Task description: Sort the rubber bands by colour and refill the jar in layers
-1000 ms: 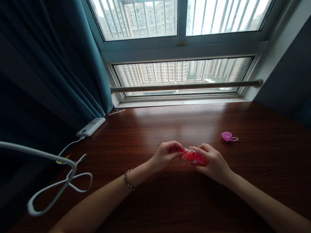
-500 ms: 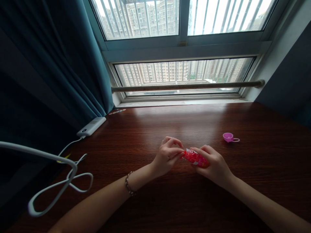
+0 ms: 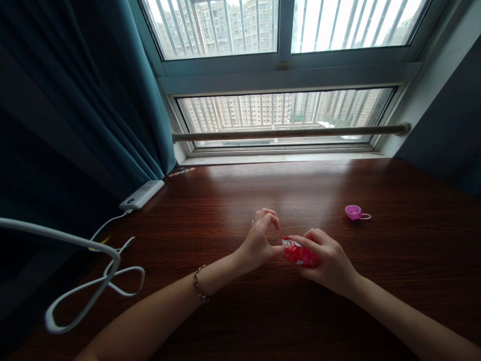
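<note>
A small clear container with red and pink contents lies in my right hand, whose fingers and thumb close around its right part. Its left end points toward my left hand. That hand has its fingers curved and apart from the thumb, and the thumb tip is at the container's left end. Whether the thumb presses on it cannot be told. A pink cup-shaped piece with a ring handle sits on the table beyond my right hand.
The dark wooden table reaches to the window. At the left are a white power strip, a looped white cable and a blue curtain. A metal rail crosses the window.
The fingers of my left hand have opened and come off the container's left end. The container has turned slightly within my right hand, which still holds it.
</note>
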`<state>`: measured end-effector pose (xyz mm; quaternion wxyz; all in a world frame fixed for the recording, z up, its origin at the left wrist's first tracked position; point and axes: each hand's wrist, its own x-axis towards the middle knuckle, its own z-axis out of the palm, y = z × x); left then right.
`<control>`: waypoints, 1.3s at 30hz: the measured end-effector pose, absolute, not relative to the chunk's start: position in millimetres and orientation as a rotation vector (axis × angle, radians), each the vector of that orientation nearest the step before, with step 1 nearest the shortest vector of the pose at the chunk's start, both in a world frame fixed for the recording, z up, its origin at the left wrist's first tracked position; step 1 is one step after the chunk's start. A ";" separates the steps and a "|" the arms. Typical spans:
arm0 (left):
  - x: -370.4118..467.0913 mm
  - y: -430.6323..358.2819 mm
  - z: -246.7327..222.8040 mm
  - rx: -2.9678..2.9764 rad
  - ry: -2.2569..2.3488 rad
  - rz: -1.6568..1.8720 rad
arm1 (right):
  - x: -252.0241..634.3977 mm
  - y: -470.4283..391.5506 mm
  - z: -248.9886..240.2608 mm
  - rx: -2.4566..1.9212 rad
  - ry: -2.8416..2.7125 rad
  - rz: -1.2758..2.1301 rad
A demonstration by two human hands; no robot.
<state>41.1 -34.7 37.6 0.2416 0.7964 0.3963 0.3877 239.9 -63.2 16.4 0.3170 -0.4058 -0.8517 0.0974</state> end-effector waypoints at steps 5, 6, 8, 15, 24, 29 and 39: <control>44.5 -33.3 29.1 2.077 1.067 0.742 | 234.4 -66.3 13.6 -0.966 -2.317 0.219; 45.0 -32.9 27.1 2.009 1.058 0.698 | 233.8 -66.5 13.2 -0.961 -2.318 0.216; 45.8 -32.4 24.6 1.824 0.997 0.659 | 233.3 -66.5 13.5 -0.967 -2.306 0.226; 47.8 -36.2 33.8 1.265 0.728 0.679 | 236.5 -66.5 19.0 -0.990 -2.189 0.324; 42.9 -33.3 33.1 1.149 0.588 0.746 | 240.3 -65.3 18.5 -1.007 -2.113 0.425; 34.4 -37.2 38.5 1.502 0.628 1.071 | 241.7 -63.8 21.4 -1.027 -2.054 0.531; 31.8 -42.0 43.5 2.353 0.659 0.843 | 241.0 -63.0 19.6 -1.063 -2.066 0.550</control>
